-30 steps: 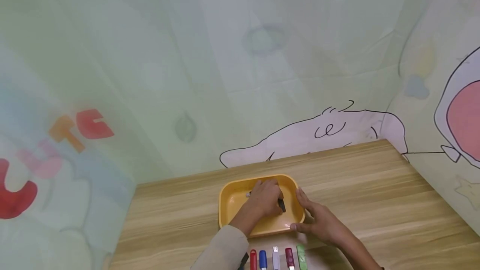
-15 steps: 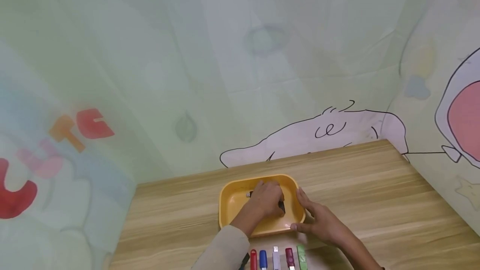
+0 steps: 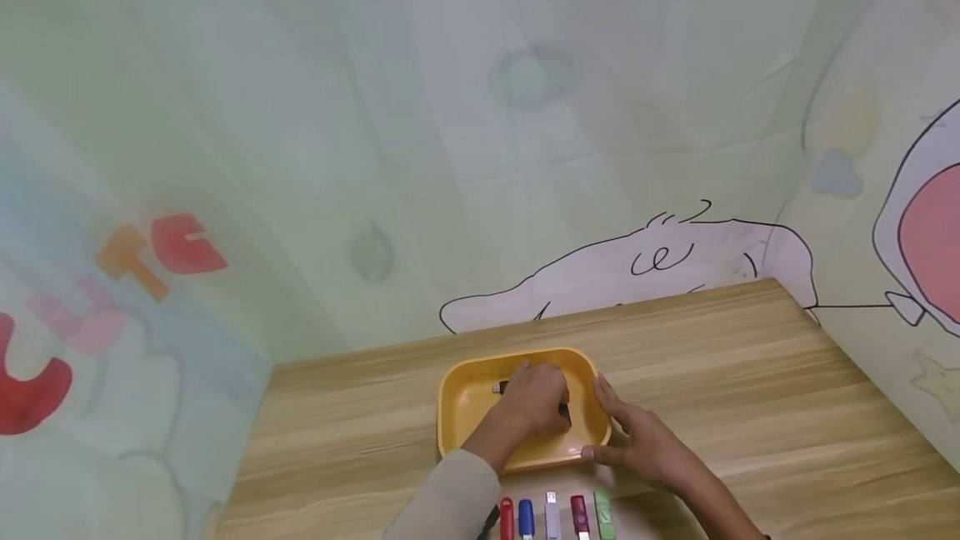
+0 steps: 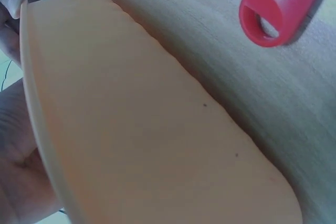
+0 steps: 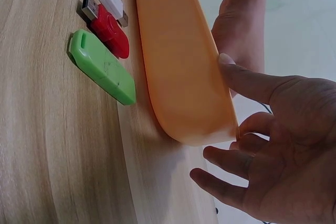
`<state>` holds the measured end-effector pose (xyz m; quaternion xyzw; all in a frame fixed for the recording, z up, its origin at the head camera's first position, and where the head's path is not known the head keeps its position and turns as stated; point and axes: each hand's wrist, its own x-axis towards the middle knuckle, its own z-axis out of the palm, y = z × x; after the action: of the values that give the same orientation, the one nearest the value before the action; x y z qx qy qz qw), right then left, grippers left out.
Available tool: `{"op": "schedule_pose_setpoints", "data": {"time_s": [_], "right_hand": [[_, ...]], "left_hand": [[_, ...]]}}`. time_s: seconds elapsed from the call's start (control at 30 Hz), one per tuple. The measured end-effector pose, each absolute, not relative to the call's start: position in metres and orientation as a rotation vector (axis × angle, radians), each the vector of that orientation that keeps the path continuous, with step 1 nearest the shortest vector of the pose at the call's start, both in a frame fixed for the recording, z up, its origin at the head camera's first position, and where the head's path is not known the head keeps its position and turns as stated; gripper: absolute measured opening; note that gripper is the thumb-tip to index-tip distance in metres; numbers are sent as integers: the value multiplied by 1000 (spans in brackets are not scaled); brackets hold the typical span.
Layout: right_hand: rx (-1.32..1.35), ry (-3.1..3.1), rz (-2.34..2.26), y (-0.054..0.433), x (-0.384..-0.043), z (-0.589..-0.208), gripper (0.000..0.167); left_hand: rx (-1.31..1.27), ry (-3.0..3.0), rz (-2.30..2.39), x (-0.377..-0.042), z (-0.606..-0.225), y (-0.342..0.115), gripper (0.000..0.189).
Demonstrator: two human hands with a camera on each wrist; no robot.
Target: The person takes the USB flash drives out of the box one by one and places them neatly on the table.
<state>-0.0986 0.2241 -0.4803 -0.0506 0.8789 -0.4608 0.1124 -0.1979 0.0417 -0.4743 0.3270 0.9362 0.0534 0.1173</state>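
A shallow yellow plastic tray (image 3: 468,411) stands on the wooden table. My left hand (image 3: 534,398) reaches down into it with curled fingers. A black USB stick (image 3: 565,415) shows between that hand's thumb and fingers, partly hidden by them. Another dark USB stick (image 3: 498,388) with a metal plug lies in the tray left of the hand. At the tray's right end, my right hand (image 3: 637,440) holds the corner, thumb (image 5: 247,80) at the near rim and the other fingers round the end. The left wrist view shows mostly the tray's outer wall (image 4: 136,108).
In front of the tray lies a row of USB sticks: red (image 3: 507,517), blue (image 3: 527,517), white (image 3: 552,515), dark red (image 3: 579,515) and green (image 3: 603,513). A dark item (image 3: 491,519) is partly under the left sleeve. A printed cloth wall (image 3: 420,148) rises behind the table (image 3: 720,357).
Both hands stay nearly in place. The left hand's fingers shift very slightly around the black USB stick, and the tray keeps its position.
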Motion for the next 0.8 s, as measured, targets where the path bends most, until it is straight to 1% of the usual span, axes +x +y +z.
{"op": "schedule_pose_setpoints", "data": {"time_s": [0.3, 0.8], "right_hand": [[-102, 2555, -1358, 222, -99, -480, 101], [-92, 2571, -1332, 222, -100, -479, 103]], "left_hand": [[1022, 2749, 116, -198, -476, 39, 28], [1103, 2775, 143, -197, -466, 34, 23]]}}
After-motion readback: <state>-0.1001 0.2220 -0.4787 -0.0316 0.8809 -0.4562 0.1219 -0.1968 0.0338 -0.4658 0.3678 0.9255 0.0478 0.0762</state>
